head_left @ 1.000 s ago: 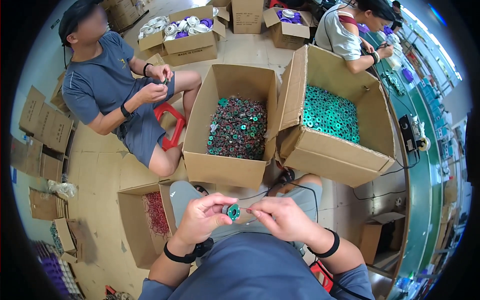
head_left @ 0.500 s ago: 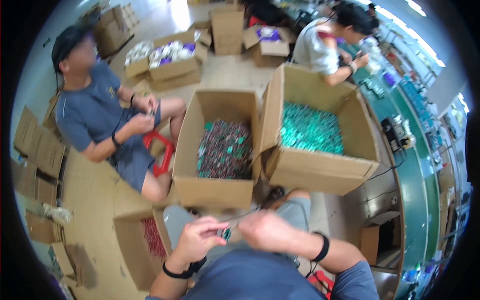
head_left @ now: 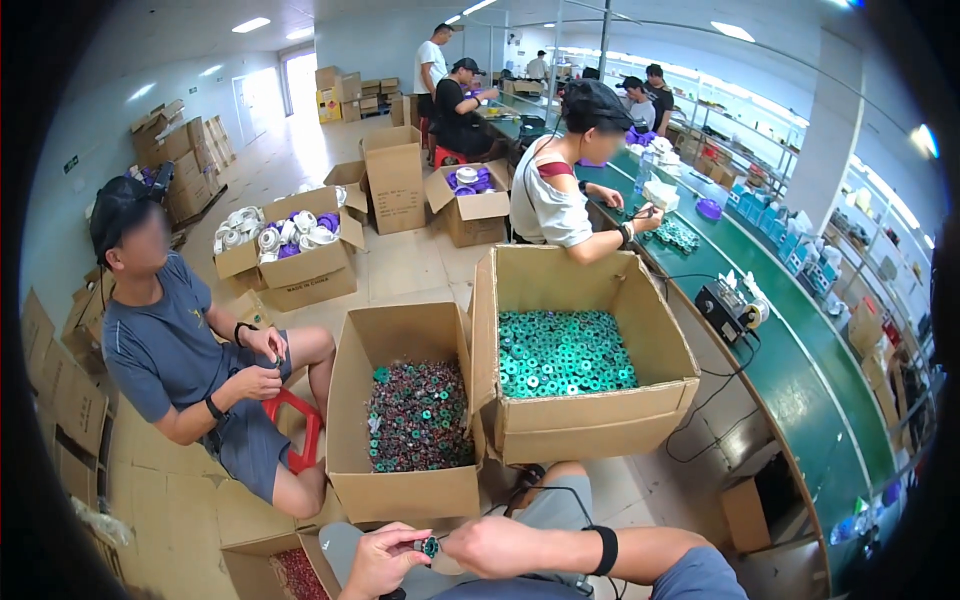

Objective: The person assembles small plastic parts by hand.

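My left hand (head_left: 383,562) is low in the picture, closed in a pinch on a small round green part (head_left: 429,547) with a dark middle. Right beside that part is my right hand (head_left: 490,547), its fingers curled together; anything between them is too small to make out. Both hands are over my lap. Just beyond them stands a cardboard box (head_left: 400,495) of small dark red and green parts (head_left: 420,415). A larger box (head_left: 600,425), to its right, holds many green rings (head_left: 565,350).
At lower left a box (head_left: 250,572) holds red pieces. A co-worker (head_left: 165,330) sits on a red stool (head_left: 308,440) to the left. Another person (head_left: 550,200) works at the green bench (head_left: 760,385) on the right, where a small machine (head_left: 730,305) stands. A black cord (head_left: 690,405) hangs nearby.
The view has tilted up, so the boxes and my hands appear lower and more of the room shows. My left hand keeps the green part; my right hand, blurred before, is sharper.
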The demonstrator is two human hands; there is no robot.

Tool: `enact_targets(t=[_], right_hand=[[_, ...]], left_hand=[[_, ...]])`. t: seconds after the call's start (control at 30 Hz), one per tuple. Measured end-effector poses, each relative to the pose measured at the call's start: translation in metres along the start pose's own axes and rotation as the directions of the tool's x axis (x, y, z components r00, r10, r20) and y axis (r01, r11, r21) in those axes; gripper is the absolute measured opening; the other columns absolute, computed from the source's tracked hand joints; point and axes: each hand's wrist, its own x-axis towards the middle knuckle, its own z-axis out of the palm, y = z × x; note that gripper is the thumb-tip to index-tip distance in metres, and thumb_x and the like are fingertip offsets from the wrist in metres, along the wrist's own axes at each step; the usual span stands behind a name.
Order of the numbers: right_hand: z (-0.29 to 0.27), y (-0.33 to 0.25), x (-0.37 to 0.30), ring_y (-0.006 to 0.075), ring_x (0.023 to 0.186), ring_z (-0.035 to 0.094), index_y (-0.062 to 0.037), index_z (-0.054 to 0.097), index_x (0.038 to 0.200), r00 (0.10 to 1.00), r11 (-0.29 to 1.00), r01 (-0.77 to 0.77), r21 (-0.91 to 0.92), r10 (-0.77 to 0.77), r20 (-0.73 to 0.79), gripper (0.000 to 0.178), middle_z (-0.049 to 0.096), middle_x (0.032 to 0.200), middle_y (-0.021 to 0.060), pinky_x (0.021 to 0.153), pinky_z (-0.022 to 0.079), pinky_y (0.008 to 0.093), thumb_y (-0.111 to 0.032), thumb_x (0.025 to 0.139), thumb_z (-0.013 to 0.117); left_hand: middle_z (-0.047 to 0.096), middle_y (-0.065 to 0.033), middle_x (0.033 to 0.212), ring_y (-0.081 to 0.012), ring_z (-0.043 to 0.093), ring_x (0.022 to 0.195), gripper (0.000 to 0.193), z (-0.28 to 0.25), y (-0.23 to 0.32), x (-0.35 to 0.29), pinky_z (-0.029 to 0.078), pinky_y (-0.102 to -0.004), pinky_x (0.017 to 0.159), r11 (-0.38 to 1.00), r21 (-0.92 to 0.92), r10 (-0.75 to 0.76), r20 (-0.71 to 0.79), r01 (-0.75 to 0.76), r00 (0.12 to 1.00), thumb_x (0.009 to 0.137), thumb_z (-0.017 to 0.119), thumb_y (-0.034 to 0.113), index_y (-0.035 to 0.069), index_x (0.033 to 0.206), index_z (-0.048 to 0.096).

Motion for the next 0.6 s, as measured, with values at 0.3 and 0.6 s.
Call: enact_targets(t=[0.3,0.6], right_hand=[[-0.009,-0.001,-0.003,0.0376,0.076,0.067,-0.0034,0.060,0.086,0.999,1.000,-0.007,0.018,0.008,-0.043,0.010,0.064,0.077,0.0159,0.067,0.054,0.0480,-0.014,0.087,0.060],[-0.013,-0.007,-0.006,0.0347,0.068,0.061,-0.0056,0.053,0.079,0.997,0.999,-0.032,0.042,0.035,-0.067,0.013,0.056,0.071,0.0125,0.062,0.051,0.0454,-0.009,0.075,0.065]], left_hand=[[0.068,-0.0084,0.100,-0.0148,0.069,0.088,0.035,-0.007,-0.026,-0.006,0.060,-0.0279,0.080,0.996,-0.065,0.069,0.072,-0.065,0.995,0.082,0.078,-0.008,-0.005,0.117,0.072],[0.065,-0.0101,0.106,-0.0158,0.067,0.093,0.036,-0.001,-0.013,0.005,0.060,-0.0272,0.082,0.987,-0.147,0.086,0.115,-0.069,0.990,0.084,0.077,-0.006,-0.006,0.119,0.070]])
